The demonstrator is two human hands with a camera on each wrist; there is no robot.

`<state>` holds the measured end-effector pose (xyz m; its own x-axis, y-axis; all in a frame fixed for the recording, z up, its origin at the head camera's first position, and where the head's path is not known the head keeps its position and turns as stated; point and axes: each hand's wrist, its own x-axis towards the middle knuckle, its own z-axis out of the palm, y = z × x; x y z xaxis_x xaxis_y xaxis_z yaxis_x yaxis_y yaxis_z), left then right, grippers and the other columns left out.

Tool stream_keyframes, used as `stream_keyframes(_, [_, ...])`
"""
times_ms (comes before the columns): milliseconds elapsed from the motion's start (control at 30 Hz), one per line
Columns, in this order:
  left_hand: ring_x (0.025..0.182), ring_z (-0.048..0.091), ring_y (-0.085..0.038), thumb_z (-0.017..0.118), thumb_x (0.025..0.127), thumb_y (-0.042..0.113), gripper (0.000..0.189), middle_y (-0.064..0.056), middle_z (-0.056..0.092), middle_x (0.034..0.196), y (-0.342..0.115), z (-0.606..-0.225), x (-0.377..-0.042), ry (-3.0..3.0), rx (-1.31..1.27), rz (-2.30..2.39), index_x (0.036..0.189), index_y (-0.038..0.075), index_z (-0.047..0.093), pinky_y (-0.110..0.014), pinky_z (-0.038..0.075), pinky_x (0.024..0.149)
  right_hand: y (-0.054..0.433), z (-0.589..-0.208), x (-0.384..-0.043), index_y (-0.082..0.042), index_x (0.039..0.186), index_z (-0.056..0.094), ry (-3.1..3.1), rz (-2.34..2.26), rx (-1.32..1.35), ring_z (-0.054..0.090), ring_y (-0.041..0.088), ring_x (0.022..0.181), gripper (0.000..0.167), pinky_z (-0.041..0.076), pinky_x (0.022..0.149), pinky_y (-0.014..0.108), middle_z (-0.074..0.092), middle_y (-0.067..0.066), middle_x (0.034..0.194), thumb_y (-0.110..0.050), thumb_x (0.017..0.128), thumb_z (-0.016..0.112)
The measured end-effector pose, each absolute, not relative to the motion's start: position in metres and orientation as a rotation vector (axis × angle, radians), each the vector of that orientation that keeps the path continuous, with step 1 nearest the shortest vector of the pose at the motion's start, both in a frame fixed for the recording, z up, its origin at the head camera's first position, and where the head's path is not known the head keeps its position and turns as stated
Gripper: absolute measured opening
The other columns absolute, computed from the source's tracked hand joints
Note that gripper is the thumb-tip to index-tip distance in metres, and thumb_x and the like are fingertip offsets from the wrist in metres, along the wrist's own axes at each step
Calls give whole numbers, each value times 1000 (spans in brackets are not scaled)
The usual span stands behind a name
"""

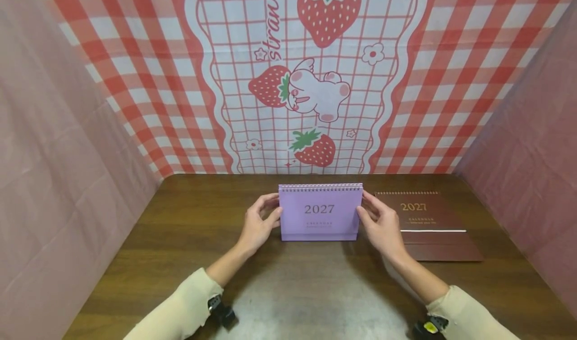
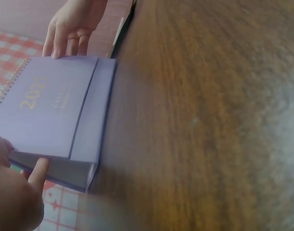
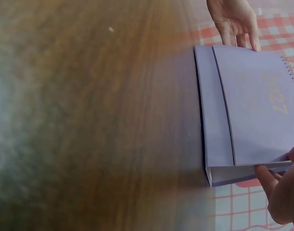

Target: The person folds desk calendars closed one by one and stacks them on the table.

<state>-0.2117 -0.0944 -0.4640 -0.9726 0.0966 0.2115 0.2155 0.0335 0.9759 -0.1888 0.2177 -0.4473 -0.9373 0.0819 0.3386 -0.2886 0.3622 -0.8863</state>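
A purple 2027 desk calendar (image 1: 319,215) with a spiral binding along its top stands upright on the table, propped as a tent. My left hand (image 1: 260,223) grips its left side edge, thumb at the front and fingers behind. On the opposite edge my right hand (image 1: 382,226) holds it the same way. Both wrist views show the calendar's hollow side, with finger and thumb at the edge of the cover. A brown 2027 calendar (image 1: 433,245) lies folded flat to the right, partly hidden behind my right hand and forearm.
The brown wooden table (image 1: 203,200) ends at a strawberry-patterned checked cloth (image 1: 293,129) hanging at the back. Pink cloths hang on the left (image 1: 67,154) and right (image 1: 532,144). Dark cameras are strapped to both wrists.
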Motion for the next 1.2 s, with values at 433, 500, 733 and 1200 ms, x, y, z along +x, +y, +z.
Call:
stream_keyframes(433, [135, 74, -46, 70, 108, 1, 32, -33, 72, 142, -89, -453, -217, -2188, -242, -2058, 139, -7, 69, -37, 73, 88, 225, -435, -202, 4, 161, 57, -2367, 1631, 141, 77, 16, 124, 50, 65, 86, 11, 67, 34, 152, -3, 112, 65])
stream_keyframes(500, [129, 78, -42, 71, 107, 2, 26, -31, 75, 138, -88, -451, -218, -2202, -198, -2046, 132, -8, 72, -36, 73, 87, 226, -433, -204, 5, 161, 56, -2384, 1640, 133, 77, 8, 119, 51, 67, 84, 14, 66, 33, 153, -5, 112, 66])
stream_keyframes(733, [104, 82, -23, 73, 107, 6, 18, -28, 80, 124, -83, -447, -221, -2260, -104, -1923, 118, -7, 78, -34, 73, 81, 225, -429, -209, 10, 149, 65, -2382, 1632, 88, 73, -12, 101, 42, 69, 78, 21, 71, 36, 146, -8, 111, 69])
stream_keyframes(1200, [96, 80, -21, 73, 108, 8, 20, -24, 80, 113, -77, -439, -224, -2290, -10, -1952, 121, -5, 79, -38, 74, 83, 225, -424, -216, 8, 140, 74, -2393, 1508, 34, 67, -12, 81, 34, 61, 69, 10, 80, 36, 123, -8, 110, 72])
